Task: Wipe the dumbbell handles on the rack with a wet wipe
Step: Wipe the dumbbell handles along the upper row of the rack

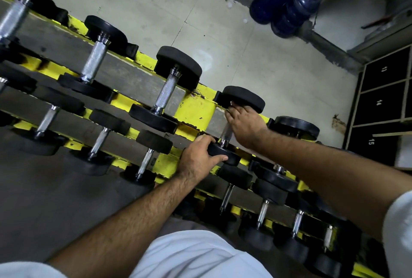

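Dumbbell handle (226,132) under right hand (244,126), rack (196,108).

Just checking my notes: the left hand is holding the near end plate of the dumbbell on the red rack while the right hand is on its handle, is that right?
Not quite. The head view shows the rack is yellow, not red. The rest holds: the left hand grips the near end plate of the dumbbell, and the right hand is on its handle.
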